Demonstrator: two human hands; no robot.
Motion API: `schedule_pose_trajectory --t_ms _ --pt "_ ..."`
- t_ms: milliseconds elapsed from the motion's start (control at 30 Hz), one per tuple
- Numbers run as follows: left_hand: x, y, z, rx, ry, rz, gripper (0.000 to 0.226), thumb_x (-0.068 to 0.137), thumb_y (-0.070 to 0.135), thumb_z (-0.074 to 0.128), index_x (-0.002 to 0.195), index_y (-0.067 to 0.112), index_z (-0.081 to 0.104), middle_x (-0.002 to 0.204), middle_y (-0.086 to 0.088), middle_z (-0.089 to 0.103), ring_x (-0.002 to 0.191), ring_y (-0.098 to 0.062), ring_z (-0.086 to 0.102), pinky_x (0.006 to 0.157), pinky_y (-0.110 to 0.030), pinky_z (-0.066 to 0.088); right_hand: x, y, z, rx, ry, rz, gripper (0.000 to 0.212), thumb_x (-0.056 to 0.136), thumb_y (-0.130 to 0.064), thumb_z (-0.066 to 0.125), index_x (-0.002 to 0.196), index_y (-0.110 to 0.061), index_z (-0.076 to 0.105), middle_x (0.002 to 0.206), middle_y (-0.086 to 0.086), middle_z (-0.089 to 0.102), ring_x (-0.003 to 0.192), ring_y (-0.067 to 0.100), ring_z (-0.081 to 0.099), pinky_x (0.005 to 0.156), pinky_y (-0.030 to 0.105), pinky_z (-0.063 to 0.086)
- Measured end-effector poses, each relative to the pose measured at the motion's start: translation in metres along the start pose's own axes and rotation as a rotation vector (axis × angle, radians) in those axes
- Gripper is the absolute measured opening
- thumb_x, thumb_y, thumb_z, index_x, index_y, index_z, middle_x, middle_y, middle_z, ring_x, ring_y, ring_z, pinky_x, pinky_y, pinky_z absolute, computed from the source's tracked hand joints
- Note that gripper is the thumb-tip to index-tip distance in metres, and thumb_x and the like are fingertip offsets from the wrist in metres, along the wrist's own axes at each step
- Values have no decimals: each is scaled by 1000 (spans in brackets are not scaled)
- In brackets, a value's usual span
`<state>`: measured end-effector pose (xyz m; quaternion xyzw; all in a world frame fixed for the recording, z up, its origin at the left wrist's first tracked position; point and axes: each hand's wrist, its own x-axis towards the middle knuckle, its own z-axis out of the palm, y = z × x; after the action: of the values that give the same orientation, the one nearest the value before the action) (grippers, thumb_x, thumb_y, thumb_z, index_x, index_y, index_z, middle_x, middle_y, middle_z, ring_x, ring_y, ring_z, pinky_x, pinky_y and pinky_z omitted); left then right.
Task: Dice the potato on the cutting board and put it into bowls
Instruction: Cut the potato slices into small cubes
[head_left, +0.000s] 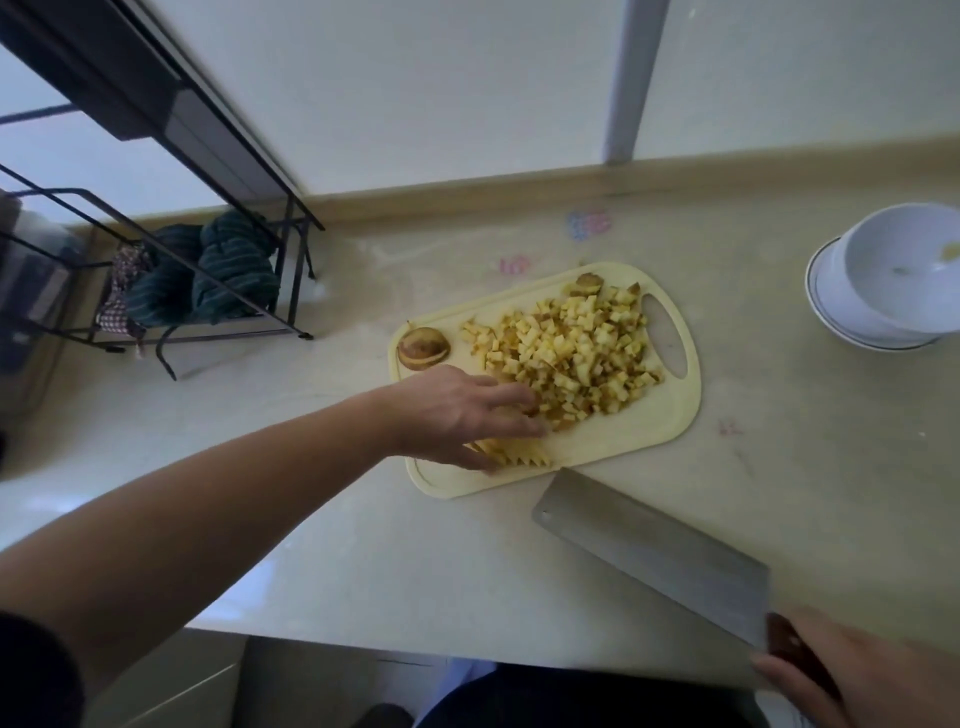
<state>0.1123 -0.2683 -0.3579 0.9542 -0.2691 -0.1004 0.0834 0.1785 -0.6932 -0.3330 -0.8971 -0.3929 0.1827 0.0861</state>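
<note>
A pale yellow cutting board (649, 431) lies on the counter with a heap of diced potato (571, 353) on its far half. A potato end piece (422, 349) sits at the board's left corner. My left hand (457, 410) reaches over the board's near left part, fingers spread, resting on a bundle of potato sticks (519, 451). My right hand (862, 680) grips the dark handle of a cleaver (654, 556), held off the board at the lower right, blade pointing toward the board. Stacked white bowls (893, 280) stand at the far right.
A black wire rack (208, 291) holding dark striped cloths stands at the left back of the counter. A white wall and a vertical post (631, 78) rise behind. The counter's front edge runs along the bottom, with my legs below.
</note>
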Motion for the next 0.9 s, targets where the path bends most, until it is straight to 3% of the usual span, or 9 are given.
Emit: schedule_pose_trajectory --t_ms 100,167,200,300,367,500,633,800,900 --pt "-1 0 14 47 72 44 49 96 46 67 137 18 62 129 -11 58 83 -23 60 44 -33 49 -6 4 -14 153 -56 163 45 86 -80 23 96 -44 50 64 -14 64 49 13 65 50 23 48" --pt "-6 2 23 53 124 41 41 102 43 60 134 17 64 127 -10 58 83 -24 59 44 -34 49 -12 18 -12 253 -65 239 34 82 -83 27 99 -60 45 67 -30 51 53 1 59 56 24 45" --pt "-8 4 27 58 139 26 40 103 42 57 134 17 63 127 -9 57 84 -24 59 45 -33 49 -15 24 -15 280 -101 276 33 80 -85 28 97 -62 44 64 -31 49 50 -2 56 52 23 45" --pt "-13 14 34 76 149 -64 41 106 42 48 135 14 56 127 -9 57 88 -25 61 48 -35 51 -12 12 -23 327 -174 343 49 76 -88 26 82 -46 50 46 -20 47 38 -4 48 41 20 44" --pt "-16 22 36 99 134 -158 44 106 44 42 134 13 52 127 -10 58 91 -26 62 50 -36 53 -5 -9 -35 301 -201 333 54 77 -88 25 78 -39 48 47 -15 50 42 1 51 44 16 43" --pt "-19 39 36 131 96 -289 34 107 35 34 125 11 51 117 -11 59 80 -25 59 47 -36 48 12 -32 -46 279 -220 281 56 79 -88 21 78 -38 46 45 -13 49 46 7 52 45 15 42" --pt "-24 57 34 113 53 -458 25 103 29 30 120 15 42 111 -9 56 72 -21 53 46 -34 46 25 -47 -37 363 -192 222 65 67 -97 16 79 -41 47 52 -11 55 46 2 51 49 16 43" --pt "-35 66 30 -4 -29 -732 39 106 39 22 129 18 45 126 -5 49 89 -23 56 66 -42 54 41 -57 -31 457 -180 158 76 59 -101 16 82 -37 50 53 -4 55 46 7 50 51 22 42" --pt "-37 67 25 -65 -1 -846 41 106 42 24 129 17 46 125 -3 47 92 -24 56 68 -41 52 49 -62 -32 486 -182 152 78 61 -100 18 81 -32 50 51 2 51 43 9 45 49 23 39"
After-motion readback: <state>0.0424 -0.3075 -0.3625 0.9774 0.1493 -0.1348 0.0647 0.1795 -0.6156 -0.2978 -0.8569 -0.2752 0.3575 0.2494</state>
